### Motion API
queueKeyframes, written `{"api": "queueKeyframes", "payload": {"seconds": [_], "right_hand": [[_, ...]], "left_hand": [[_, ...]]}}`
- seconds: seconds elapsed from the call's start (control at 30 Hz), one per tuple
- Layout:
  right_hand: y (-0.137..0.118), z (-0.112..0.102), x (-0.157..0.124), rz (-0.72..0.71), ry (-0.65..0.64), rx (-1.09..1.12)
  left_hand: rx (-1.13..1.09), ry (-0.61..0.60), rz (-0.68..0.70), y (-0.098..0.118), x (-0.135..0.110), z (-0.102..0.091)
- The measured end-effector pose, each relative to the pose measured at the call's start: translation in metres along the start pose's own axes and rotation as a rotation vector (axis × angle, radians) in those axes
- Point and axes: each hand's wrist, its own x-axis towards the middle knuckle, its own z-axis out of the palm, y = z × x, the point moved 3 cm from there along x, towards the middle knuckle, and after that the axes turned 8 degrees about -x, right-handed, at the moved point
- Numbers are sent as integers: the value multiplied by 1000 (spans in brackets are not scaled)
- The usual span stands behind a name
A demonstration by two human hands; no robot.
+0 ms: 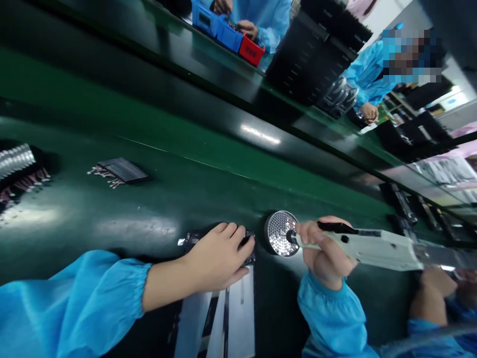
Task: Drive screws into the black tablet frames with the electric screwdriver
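My left hand [219, 256] rests with fingers curled on a dark part [190, 240] at the top of a black and white fixture [231, 318] near the bench's front edge. My right hand [324, 251] is wrapped round a pale electric screwdriver [372, 244]. The tool lies level, its tip pointing left into a round metal dish of screws [280, 232]. Both my sleeves are bright blue.
A black finned part with small pink pieces [121, 170] lies on the green belt at left. A silver ribbed piece [17, 160] sits at the far left edge. Across the line, people in blue coats work beside blue and red bins [231, 36] and black tray stacks [316, 49]. Another person's arm [432, 298] is at lower right.
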Motion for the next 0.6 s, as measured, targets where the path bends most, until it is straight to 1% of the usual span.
{"api": "queueKeyframes", "payload": {"seconds": [0.1,0.2,0.33,0.5,0.6], "right_hand": [[13,1,0,30,2,6],[21,5,-2,51,-8,18],[22,5,-5,73,-9,26],[23,5,-4,67,-27,17],[24,5,-4,65,-18,-8]], "left_hand": [[18,40,2,-1,-1,2],[43,63,14,-1,-2,3],[42,71,21,-1,-2,2],[23,82,23,-1,-1,1],[10,68,16,-1,-1,1]]}}
